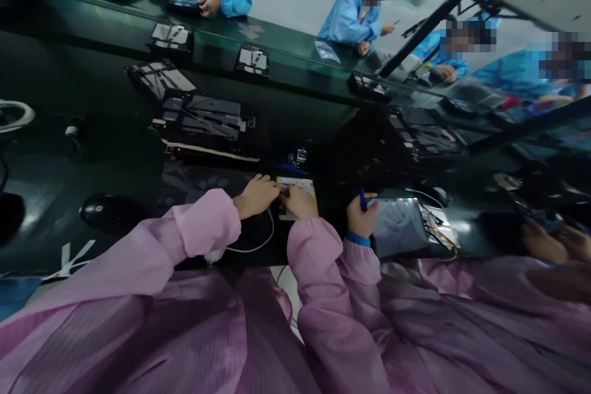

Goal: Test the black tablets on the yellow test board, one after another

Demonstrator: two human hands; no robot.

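My left hand [257,194] reaches in from the left, its fingers bent and drawn together at the left edge of a flat panel with a white face and yellow border [305,184]. My right hand [298,201] lies over that panel, thumb and fingers pinched close to my left fingertips. Whatever sits between the fingertips is too small and hidden to name. A thin white cable [270,235] curves below my hands. Just beyond the panel are a small metallic part [300,156] and a blue tool-like strip [293,168].
Stacked opened tablet-like devices [207,117] stand beyond my left hand. A black computer mouse [106,210] lies at left. Close on my right, a co-worker's hand [362,215] holds a blue pen-like item beside a wrapped tablet [399,228]. People in blue work across the bench.
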